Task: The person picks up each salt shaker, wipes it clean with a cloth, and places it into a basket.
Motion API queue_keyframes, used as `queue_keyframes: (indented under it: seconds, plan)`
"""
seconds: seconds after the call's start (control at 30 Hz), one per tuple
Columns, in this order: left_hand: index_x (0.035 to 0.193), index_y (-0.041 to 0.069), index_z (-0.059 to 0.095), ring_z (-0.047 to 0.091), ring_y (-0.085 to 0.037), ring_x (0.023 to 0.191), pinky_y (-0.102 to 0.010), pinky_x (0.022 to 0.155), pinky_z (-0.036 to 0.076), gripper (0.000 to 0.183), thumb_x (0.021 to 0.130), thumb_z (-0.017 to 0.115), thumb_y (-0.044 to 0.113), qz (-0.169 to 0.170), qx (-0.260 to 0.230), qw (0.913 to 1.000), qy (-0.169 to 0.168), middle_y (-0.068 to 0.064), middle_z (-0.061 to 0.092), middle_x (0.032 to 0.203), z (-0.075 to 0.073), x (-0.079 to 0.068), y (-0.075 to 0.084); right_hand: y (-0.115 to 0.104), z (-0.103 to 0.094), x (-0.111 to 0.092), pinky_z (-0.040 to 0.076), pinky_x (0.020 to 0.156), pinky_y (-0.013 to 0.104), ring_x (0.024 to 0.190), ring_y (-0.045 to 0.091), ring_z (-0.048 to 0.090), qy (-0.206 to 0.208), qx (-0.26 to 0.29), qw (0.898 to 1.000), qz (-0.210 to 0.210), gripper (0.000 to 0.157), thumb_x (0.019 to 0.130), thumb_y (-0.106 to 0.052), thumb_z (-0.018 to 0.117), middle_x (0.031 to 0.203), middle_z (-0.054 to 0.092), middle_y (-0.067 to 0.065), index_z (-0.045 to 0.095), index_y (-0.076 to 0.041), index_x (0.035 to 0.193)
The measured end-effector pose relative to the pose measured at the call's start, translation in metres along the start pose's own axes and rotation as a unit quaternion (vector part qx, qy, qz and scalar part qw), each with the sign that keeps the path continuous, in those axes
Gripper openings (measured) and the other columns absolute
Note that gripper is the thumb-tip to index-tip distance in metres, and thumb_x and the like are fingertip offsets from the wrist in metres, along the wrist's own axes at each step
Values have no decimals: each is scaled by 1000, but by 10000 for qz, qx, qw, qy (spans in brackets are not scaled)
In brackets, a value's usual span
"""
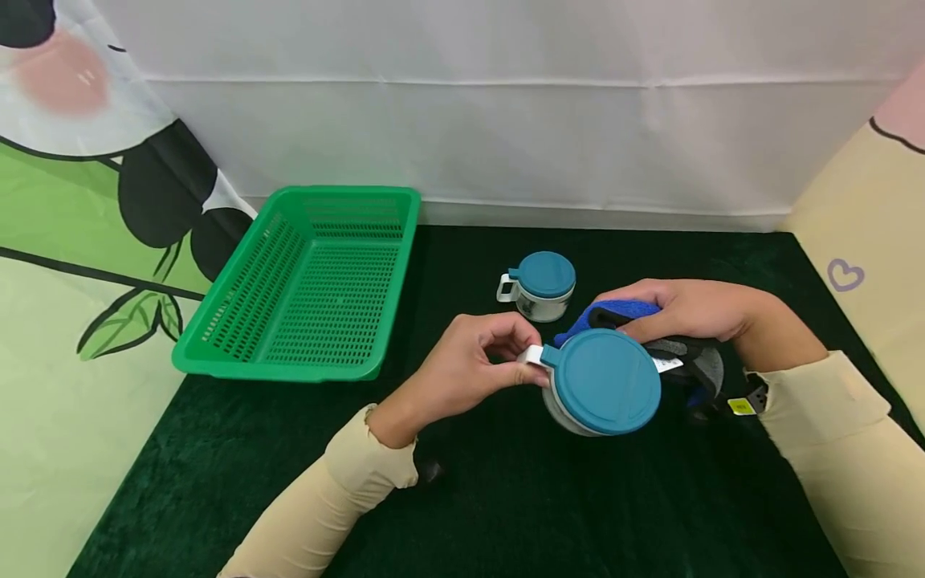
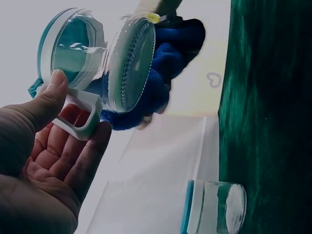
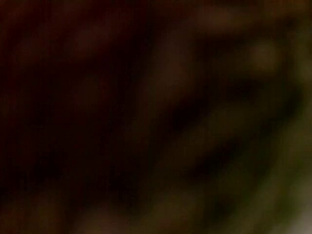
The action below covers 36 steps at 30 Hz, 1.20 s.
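My left hand (image 1: 473, 357) pinches the white handle (image 2: 80, 114) of a clear glass jar (image 2: 131, 63) with a blue lid (image 1: 609, 381). The jar is held up off the table, its ribbed glass base facing away from my left palm in the left wrist view. Bunched in my right hand (image 1: 682, 309) is a blue, black and grey cloth (image 1: 621, 311) with a white tag. Blue fabric (image 2: 156, 87) lies against the jar's side and base. The right wrist view is too dark and blurred to make anything out.
A smaller-looking lidded jar (image 1: 545, 286) with a white handle stands behind my hands. To the left is a green perforated plastic basket (image 1: 289, 372). Dark green cloth (image 1: 499, 506) covers the table, and a white curtain (image 1: 506, 144) hangs at the back.
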<state>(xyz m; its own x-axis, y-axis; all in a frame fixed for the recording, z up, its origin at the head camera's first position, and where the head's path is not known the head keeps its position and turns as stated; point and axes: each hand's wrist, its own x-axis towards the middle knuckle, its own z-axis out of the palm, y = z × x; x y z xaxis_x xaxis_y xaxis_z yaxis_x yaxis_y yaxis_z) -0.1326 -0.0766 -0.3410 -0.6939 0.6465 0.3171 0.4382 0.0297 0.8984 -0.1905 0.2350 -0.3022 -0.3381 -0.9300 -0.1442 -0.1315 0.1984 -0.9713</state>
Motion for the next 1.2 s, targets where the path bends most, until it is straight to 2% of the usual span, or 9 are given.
queue_keyframes:
  seconds: [0.23,0.37,0.5,0.67,0.77,0.87,0.93,1.03,1.2]
  plan:
    - [100,8,70,67,-13,85,-34,82,61,17,88,82,5,127,25,9998,-128,3,72,93,4,3,-2,-35,-3,0,58,90,50,114,36,59,-12,-1082,9935,357,38,106,-2,48,127,65,10,59,-14,140]
    - [101,8,71,67,-12,86,-33,82,61,17,88,83,6,138,96,9997,-156,4,72,93,7,2,-1,-35,-8,13,56,94,54,119,41,55,-297,-766,9919,966,33,107,-8,51,129,62,14,61,-15,137]
    - [102,8,70,67,-12,86,-33,83,60,17,89,82,7,23,110,9998,-134,3,71,94,6,1,-3,-11,-8,19,53,98,54,120,42,53,-136,-188,9918,1255,31,106,-12,52,129,59,20,60,-12,136]
    - [102,8,69,68,-15,85,-34,81,61,17,90,81,6,-83,131,9997,196,2,71,95,-3,0,-4,21,5,4,53,97,54,116,42,54,739,311,9963,316,33,108,-7,43,128,57,22,55,-7,138]
    - [102,6,68,68,-17,85,-35,79,61,16,90,79,3,-34,111,9985,538,-2,71,97,-9,0,-4,26,21,-7,55,94,47,114,35,56,1624,449,9852,-311,34,109,-6,39,125,56,17,54,-10,139]
    - [102,4,66,69,-19,84,-36,78,62,16,91,78,2,27,9,9959,905,-5,71,99,-14,3,-1,21,41,-11,56,88,39,109,29,56,2558,551,9618,-799,33,110,-6,36,122,54,13,53,-13,139]
    - [103,2,66,69,-20,82,-37,79,62,16,91,78,1,45,-49,9937,1116,-6,71,99,-16,4,1,16,56,-8,57,86,34,107,26,55,3237,470,9387,-1094,34,110,-3,37,121,54,13,52,-12,139]
    - [102,2,65,69,-19,80,-37,78,62,16,91,78,1,24,-31,9901,1400,-6,70,97,-17,6,2,11,76,1,54,87,29,106,26,54,4271,151,8905,-1559,36,107,3,41,120,55,14,54,-7,139]
    - [102,0,65,68,-19,80,-37,78,62,16,92,77,2,-6,-60,9850,1727,-8,69,95,-17,9,2,11,102,20,46,96,26,114,26,54,5642,-842,7975,-1966,40,102,6,51,130,60,13,55,0,141]
